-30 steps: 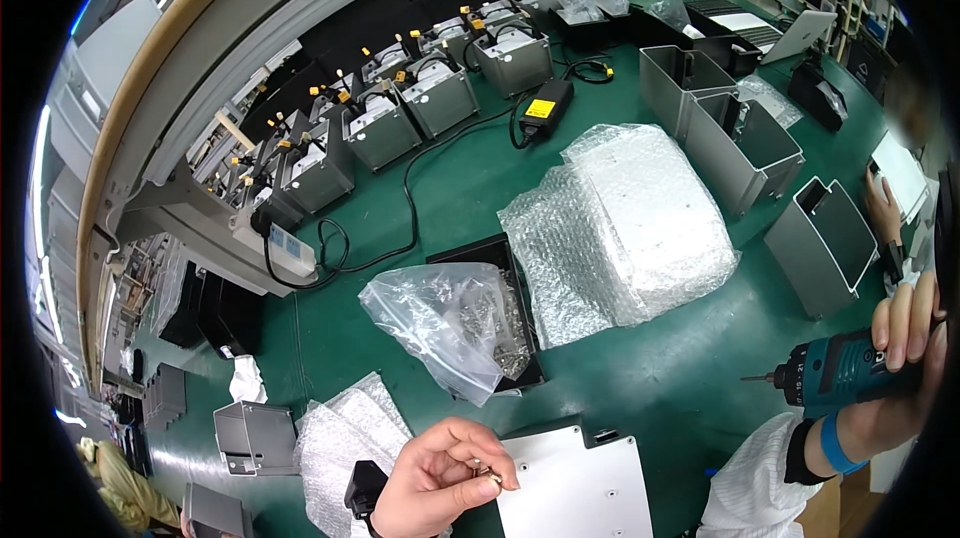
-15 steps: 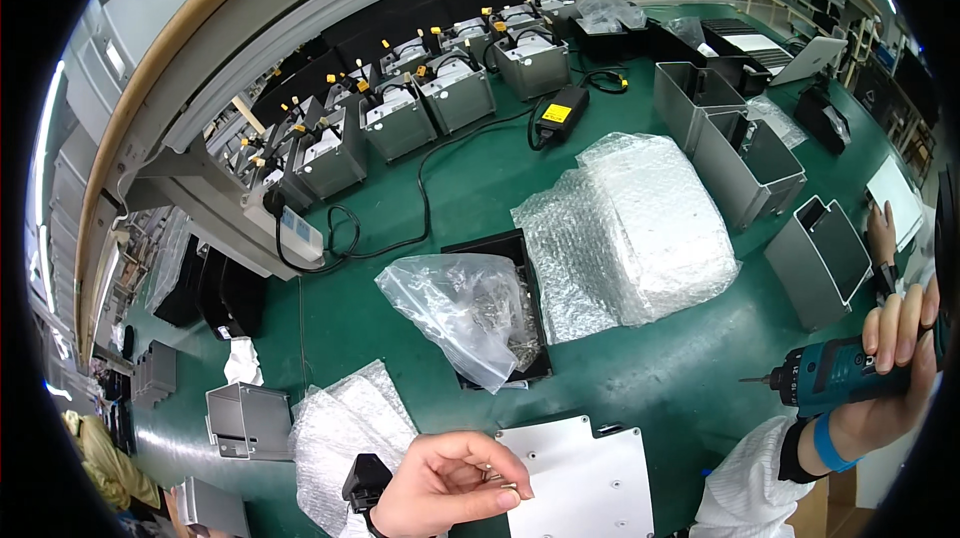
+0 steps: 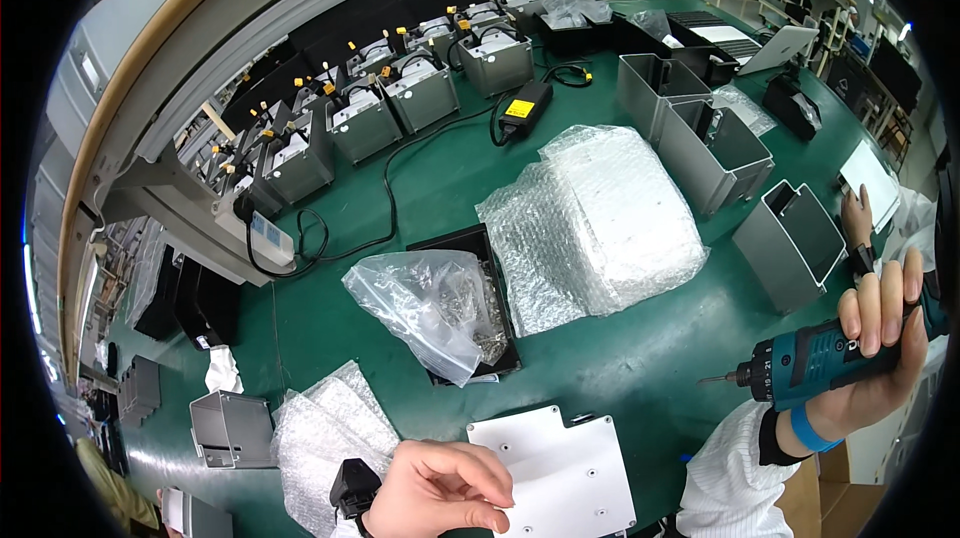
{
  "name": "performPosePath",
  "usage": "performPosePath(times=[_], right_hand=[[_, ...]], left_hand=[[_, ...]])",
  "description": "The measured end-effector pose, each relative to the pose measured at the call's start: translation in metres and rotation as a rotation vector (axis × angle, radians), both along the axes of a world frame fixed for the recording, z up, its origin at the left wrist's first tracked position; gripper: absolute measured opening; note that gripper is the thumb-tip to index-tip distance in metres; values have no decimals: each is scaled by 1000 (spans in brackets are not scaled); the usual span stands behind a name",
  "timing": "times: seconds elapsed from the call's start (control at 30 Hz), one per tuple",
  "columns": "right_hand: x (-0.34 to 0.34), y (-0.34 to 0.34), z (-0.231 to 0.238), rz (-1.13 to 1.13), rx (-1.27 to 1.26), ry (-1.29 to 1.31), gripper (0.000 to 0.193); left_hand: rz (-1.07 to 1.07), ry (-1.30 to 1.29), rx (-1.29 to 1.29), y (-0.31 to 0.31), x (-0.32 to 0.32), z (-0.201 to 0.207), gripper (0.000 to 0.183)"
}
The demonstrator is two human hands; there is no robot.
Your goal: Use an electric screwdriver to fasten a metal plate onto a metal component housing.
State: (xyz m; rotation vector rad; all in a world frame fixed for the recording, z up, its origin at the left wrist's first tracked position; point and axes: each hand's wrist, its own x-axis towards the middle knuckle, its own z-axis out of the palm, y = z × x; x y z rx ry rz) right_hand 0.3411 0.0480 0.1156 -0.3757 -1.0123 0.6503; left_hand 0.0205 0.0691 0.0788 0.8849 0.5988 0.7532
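Note:
In my right hand (image 3: 885, 338) is a teal and black cordless screwdriver (image 3: 815, 363), its thin bit pointing left above the bench. My left hand (image 3: 435, 488) is curled over the left edge of a white plate (image 3: 560, 478) with small screw holes and raised corners. Thumb and forefinger are bent toward each other; whatever they hold is too small to make out. Just beyond the plate is a black tray (image 3: 512, 353) with small metal hardware, partly covered by a clear plastic bag (image 3: 410, 308). Bubble wrap sheets (image 3: 335, 438) lie left of my left hand.
A bubble-wrapped stack (image 3: 635, 218) sits mid-bench. Open grey metal housings (image 3: 790, 248) stand on the right, another grey housing (image 3: 232, 428) on the left. Several grey units with yellow connectors (image 3: 420, 93) line the back. A black cable (image 3: 390, 208) crosses the bench. Another person's hand (image 3: 857, 218) is at right.
The view has shifted, so the bench things sit further left and higher. A tiny metal piece showed at my left fingertips before; now it is hard to see. The screwdriver stays in my right hand.

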Motion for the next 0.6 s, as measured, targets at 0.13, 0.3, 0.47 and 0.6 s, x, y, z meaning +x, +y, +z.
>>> performPosePath(times=[0.13, 0.3, 0.47, 0.6], right_hand=[[5, -3, -1, -9, -4, -20, 24], [5, -3, 0, -15, -17, -30, 24], [-3, -1, 2, -22, -67, -101, 28], [-6, -4, 11, -169, -376, -398, 40]], left_hand=[[6, 20, 20, 0, 1, -1, 20], [6, 0, 94, -1, 1, -7, 15], [74, -2, 24, 4, 4, -17, 10], [107, 79, 19, 5, 7, -15, 11]])
